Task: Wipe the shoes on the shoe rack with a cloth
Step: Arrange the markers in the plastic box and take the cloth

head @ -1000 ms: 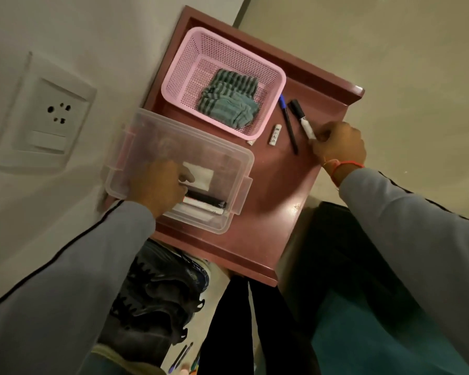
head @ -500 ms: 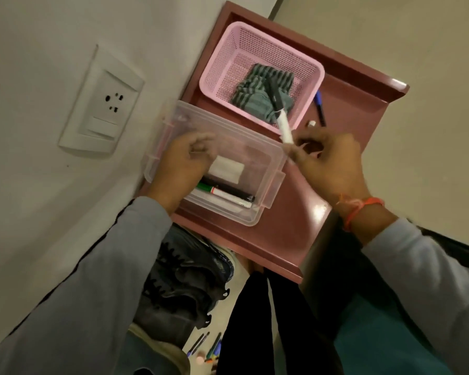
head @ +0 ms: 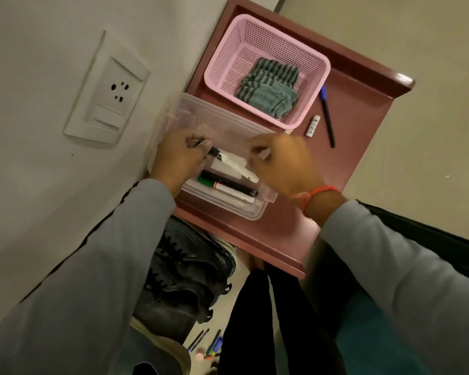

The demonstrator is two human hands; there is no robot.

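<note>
Item one: a dark red wooden shoe rack top point(head: 344, 147), set against a pale wall. On it we record a pink perforated plastic basket point(head: 313, 77) at the far end, holding a folded grey-green striped cloth point(head: 268, 90), which lies untouched in the basket's bottom.

Item two: a clear plastic storage box point(head: 228, 204), just beside the basket on the near side. Inside we count a green-capped white marker point(head: 222, 186) and a black marker point(head: 228, 181) lying together by the near wall, plus a white paper slip point(head: 228, 165).

Item three: the left hand point(head: 176, 158), its grip closed on the black cap end of a black-and-white marker point(head: 234, 165) that slants over the box. The right hand point(head: 284, 163) hovers over the box's right side, fingers curled; we cannot tell whether its grip holds anything (the fingertips are blurred). An orange thread band point(head: 320, 192) circles that wrist.

Item four: a blue-capped thin black pen point(head: 327, 117) and a small white tube point(head: 312, 126), loose on the rack top to the right of the basket.

Item five: dark laced shoes point(head: 187, 274) on the level below the rack top, apart from the cloth. A white wall socket point(head: 106, 90) sits on the wall to the left.
</note>
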